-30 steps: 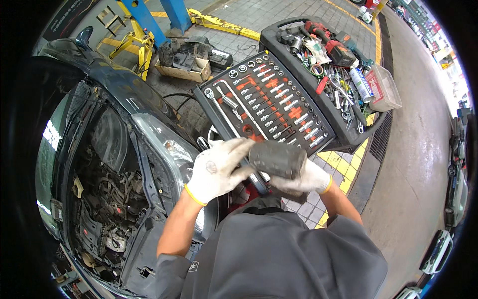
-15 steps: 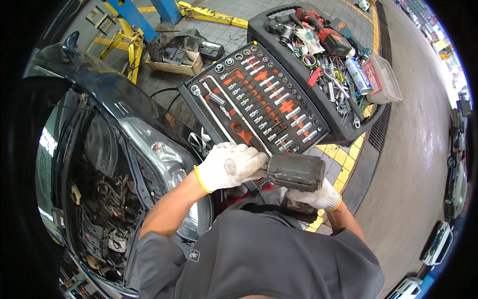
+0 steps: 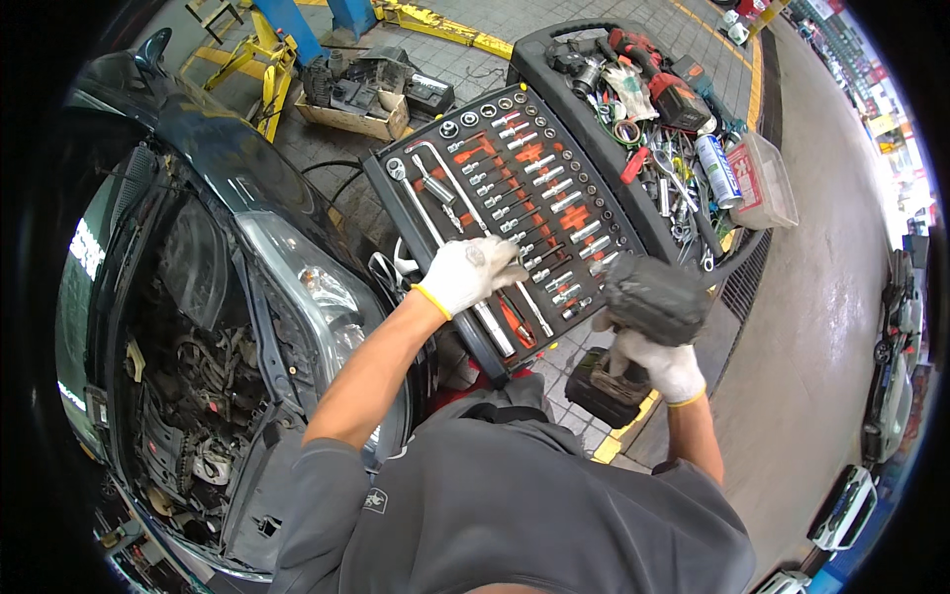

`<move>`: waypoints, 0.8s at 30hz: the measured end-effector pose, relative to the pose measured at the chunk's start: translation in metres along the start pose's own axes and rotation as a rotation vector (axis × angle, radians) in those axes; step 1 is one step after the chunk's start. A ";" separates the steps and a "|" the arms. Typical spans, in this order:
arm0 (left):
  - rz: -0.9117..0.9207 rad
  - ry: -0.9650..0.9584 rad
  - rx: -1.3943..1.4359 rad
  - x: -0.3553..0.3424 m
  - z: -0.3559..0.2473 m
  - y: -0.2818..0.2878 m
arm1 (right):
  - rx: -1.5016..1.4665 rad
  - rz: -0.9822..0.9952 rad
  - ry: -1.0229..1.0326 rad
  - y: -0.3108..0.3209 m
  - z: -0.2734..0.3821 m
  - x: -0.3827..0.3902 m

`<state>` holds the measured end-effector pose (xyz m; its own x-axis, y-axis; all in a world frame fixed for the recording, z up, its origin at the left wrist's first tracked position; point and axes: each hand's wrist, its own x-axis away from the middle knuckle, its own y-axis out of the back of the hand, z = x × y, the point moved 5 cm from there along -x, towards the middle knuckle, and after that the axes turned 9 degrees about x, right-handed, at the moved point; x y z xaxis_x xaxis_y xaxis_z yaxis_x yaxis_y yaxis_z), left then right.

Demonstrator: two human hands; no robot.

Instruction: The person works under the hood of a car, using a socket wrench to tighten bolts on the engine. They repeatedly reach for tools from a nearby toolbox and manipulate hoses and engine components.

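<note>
Right grip (image 3: 661, 365) closed round power tool (image 3: 657, 300), long axis crosswise, battery (image 3: 602, 395) beneath; left grip (image 3: 474, 271) curled, contents unclear

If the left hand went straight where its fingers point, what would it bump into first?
Probably the silver socket bits just past the left hand, in the open tool case; its height above them is unclear, so it might pass over.

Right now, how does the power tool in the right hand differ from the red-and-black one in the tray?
Colour: the held power tool looks dark all over; the red-and-black power tool has bright red parts.
Support: the held one is gripped by the gloved right hand; the red-and-black one lies among other items in the black tray.
Shared: both are bulky.
</note>
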<state>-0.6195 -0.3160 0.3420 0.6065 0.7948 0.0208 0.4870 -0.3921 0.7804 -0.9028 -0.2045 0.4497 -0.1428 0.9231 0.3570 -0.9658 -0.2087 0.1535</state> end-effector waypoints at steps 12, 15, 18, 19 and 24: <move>-0.502 0.269 0.472 0.136 -0.050 0.092 | 0.054 0.506 0.019 -0.111 0.030 -0.025; -0.572 0.227 0.353 0.183 -0.052 0.107 | 0.209 0.655 0.138 -0.152 0.056 -0.022; -0.643 0.263 0.336 0.238 -0.063 0.123 | 0.228 0.799 0.190 -0.204 0.086 -0.010; -0.649 0.283 0.387 0.258 -0.063 0.125 | 0.296 0.829 0.247 -0.223 0.093 -0.006; -0.694 0.191 0.204 0.374 -0.069 0.133 | 0.565 1.043 0.197 -0.319 0.121 0.036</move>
<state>-0.3711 -0.0387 0.4967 0.0064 0.9502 -0.3115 0.8361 0.1658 0.5229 -0.5739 -0.1439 0.5254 -0.8776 0.2488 0.4098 -0.1415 -0.9511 0.2744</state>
